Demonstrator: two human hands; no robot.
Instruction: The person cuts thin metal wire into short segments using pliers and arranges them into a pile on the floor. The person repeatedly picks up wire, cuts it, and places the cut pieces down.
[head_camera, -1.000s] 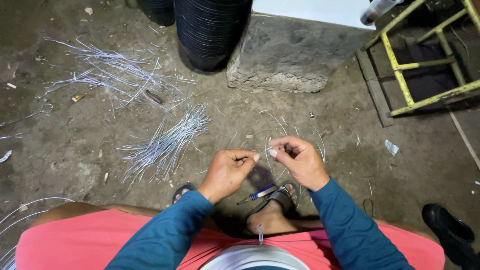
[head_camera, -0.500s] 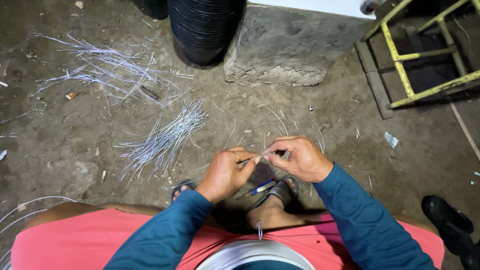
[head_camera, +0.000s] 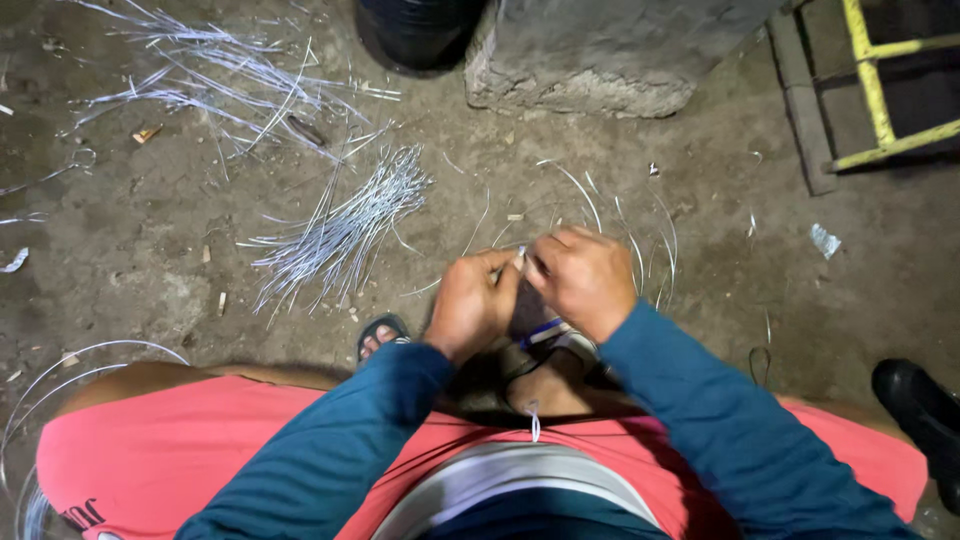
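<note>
Wire, thin and silvery (head_camera: 520, 258), sits pinched between the fingers (head_camera: 497, 270) of both your hands, which meet knuckle to knuckle over your foot. Your left hand (head_camera: 472, 303) is closed on one end of the short piece, your right hand (head_camera: 583, 277) is closed on the other, thumb pressed down on top. Half a second ago your hands were a touch apart; now they press together, so you seem to be bending or twisting the piece tight.

Out at ten o'clock from your hands lies a bundle of cut wire lengths (head_camera: 345, 228) on the dirt floor (head_camera: 140, 260), with a looser scatter of wire (head_camera: 215, 75) farther at eleven. Curved wire offcuts (head_camera: 610, 205) lie just beyond your knuckles at twelve. A black drum (head_camera: 415, 30) and a rough stone block (head_camera: 600, 50) stand farther at twelve, and a yellow frame (head_camera: 875, 90) sits at two.
</note>
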